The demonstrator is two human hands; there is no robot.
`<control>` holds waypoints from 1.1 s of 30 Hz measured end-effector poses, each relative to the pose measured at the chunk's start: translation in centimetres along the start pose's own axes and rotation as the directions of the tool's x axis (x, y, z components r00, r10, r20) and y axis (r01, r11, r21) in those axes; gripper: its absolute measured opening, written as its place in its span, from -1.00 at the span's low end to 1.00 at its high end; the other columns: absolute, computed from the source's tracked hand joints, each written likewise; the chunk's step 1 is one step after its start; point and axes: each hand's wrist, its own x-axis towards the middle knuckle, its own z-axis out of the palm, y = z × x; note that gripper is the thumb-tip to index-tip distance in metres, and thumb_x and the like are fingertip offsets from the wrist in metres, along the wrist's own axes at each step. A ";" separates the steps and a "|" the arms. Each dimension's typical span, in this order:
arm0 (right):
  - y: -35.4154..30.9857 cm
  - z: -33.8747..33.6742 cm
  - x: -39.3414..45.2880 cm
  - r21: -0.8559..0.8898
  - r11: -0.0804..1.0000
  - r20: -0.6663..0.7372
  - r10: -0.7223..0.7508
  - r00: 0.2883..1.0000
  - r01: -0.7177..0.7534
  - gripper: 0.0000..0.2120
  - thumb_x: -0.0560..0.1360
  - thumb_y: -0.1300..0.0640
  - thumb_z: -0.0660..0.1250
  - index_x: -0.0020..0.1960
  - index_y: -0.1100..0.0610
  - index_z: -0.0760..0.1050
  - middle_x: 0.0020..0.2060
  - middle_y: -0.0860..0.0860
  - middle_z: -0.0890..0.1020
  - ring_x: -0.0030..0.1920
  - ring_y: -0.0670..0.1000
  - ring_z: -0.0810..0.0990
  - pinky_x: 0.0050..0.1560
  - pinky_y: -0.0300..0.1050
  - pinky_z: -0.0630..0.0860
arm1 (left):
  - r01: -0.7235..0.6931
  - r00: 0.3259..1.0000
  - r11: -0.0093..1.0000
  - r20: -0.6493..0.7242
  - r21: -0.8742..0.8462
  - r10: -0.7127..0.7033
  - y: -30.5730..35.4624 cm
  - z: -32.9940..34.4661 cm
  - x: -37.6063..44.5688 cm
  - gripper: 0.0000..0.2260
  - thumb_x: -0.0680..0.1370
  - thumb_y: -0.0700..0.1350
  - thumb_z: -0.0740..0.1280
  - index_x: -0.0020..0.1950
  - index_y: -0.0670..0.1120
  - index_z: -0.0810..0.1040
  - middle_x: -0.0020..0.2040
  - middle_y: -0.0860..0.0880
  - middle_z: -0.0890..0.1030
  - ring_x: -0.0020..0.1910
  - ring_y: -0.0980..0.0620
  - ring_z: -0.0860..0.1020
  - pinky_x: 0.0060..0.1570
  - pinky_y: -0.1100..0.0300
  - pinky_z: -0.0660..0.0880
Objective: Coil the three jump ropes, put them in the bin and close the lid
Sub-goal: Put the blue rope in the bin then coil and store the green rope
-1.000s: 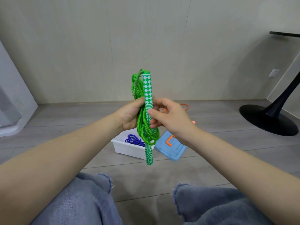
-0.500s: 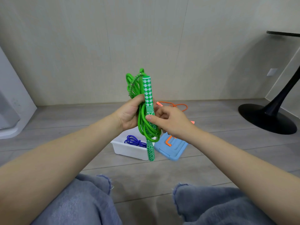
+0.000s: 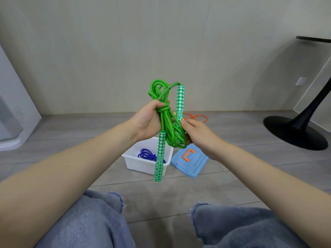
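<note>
I hold a coiled green jump rope (image 3: 169, 127) in mid-air above the floor. My left hand (image 3: 148, 120) grips the bundled loops near their top. One green-and-white checkered handle hangs down from that hand; the other points up, and my right hand (image 3: 198, 136) pinches its lower end beside the loops. Below stands a white bin (image 3: 141, 163) with a coiled blue jump rope (image 3: 147, 155) inside. A light blue lid (image 3: 189, 161) with an orange latch lies on the floor to the bin's right. An orange jump rope (image 3: 198, 117) lies on the floor behind my hands.
My knees in blue jeans (image 3: 100, 221) fill the bottom of the view. A black round table base (image 3: 293, 133) stands on the right. A white appliance (image 3: 12, 111) sits at the far left. The wall (image 3: 161, 42) runs behind the bin.
The two handles have separated: one now hangs down from my left hand, the other tilts up to the right. My right hand has slid lower along the bundle.
</note>
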 end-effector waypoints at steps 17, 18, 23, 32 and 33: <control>0.9 0.9 -0.1 0.192 0.976 0.262 0.048 0.964 -0.101 -0.60 0.43 0.32 0.43 0.22 0.11 0.47 0.07 0.20 0.63 0.00 0.04 0.65 0.03 0.03 0.63 | -0.120 0.989 0.973 -0.061 0.196 0.134 -1.2 0.4 0.6 -0.95 0.65 -0.19 0.18 -0.01 -0.13 0.38 -0.24 -0.11 0.49 -0.35 0.05 0.58 -0.28 0.15 0.57; 1.0 0.7 -0.1 0.203 0.973 0.280 0.050 0.959 -0.110 -0.62 0.44 0.35 0.40 0.22 0.14 0.48 0.10 0.22 0.62 0.01 0.05 0.64 0.05 0.02 0.63 | -0.116 0.989 0.973 -0.063 0.198 0.131 -1.2 0.3 0.6 -0.94 0.65 -0.19 0.18 -0.02 -0.14 0.38 -0.25 -0.11 0.49 -0.37 0.05 0.59 -0.30 0.16 0.57; 1.4 0.0 0.2 0.288 0.946 0.337 0.044 0.940 -0.147 -0.51 0.45 0.36 0.40 0.33 0.18 0.36 0.15 0.18 0.63 0.10 0.09 0.64 0.12 0.06 0.59 | -0.097 0.994 0.975 -0.034 0.199 0.106 -0.8 0.2 0.3 -0.92 0.65 -0.14 0.18 -0.01 -0.14 0.38 -0.24 -0.11 0.50 -0.36 0.02 0.60 -0.29 0.14 0.60; 1.5 -0.9 -0.1 0.283 0.955 0.435 -0.040 0.899 -0.094 -0.47 0.42 0.44 0.39 0.32 0.15 0.39 -0.07 0.01 0.69 -0.09 -0.03 0.66 -0.14 -0.18 0.59 | -0.092 0.996 0.969 0.011 0.229 0.092 -0.9 0.1 -0.1 -0.88 0.65 -0.11 0.18 0.01 -0.15 0.42 -0.20 -0.10 0.53 -0.26 0.01 0.60 -0.19 0.14 0.60; 1.4 -1.0 -0.2 0.257 0.963 0.441 -0.046 0.897 -0.077 -0.49 0.43 0.48 0.36 0.30 0.15 0.40 -0.10 -0.01 0.67 -0.13 -0.07 0.64 -0.19 -0.25 0.56 | -0.089 0.996 0.968 0.023 0.233 0.086 -0.9 0.2 -0.2 -0.88 0.65 -0.11 0.18 0.02 -0.15 0.43 -0.19 -0.11 0.54 -0.24 0.00 0.60 -0.17 0.14 0.61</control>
